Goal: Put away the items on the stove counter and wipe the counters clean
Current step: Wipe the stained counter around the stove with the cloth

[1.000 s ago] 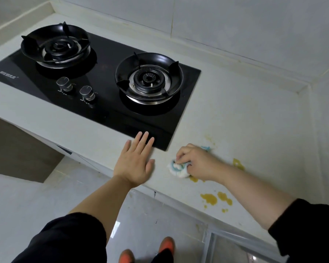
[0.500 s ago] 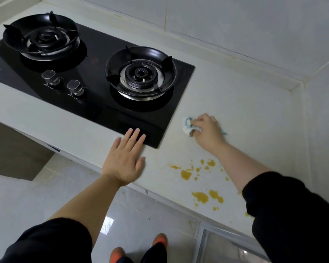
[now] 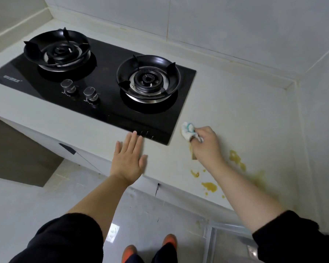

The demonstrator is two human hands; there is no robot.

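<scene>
My right hand [image 3: 206,144] grips a small white and teal cloth [image 3: 187,130] and holds it down on the pale counter [image 3: 235,114], just right of the black stove's front corner. Yellow-brown stains [image 3: 209,186] dot the counter near its front edge, below and right of that hand, with a faint smear [image 3: 257,177] further right. My left hand [image 3: 128,160] lies flat with straight fingers on the counter's front edge, its fingertips reaching the stove glass [image 3: 106,54].
The two-burner gas stove has a left burner [image 3: 57,50], a right burner [image 3: 148,78] and two knobs [image 3: 79,91]. Tiled walls [image 3: 235,25] meet in a corner at the right. My orange shoes [image 3: 169,242] stand on the grey floor below.
My right hand swept the cloth from the counter's front edge up away from me beside the stove corner, then stayed about there. More stains show below it. My left hand stayed flat.
</scene>
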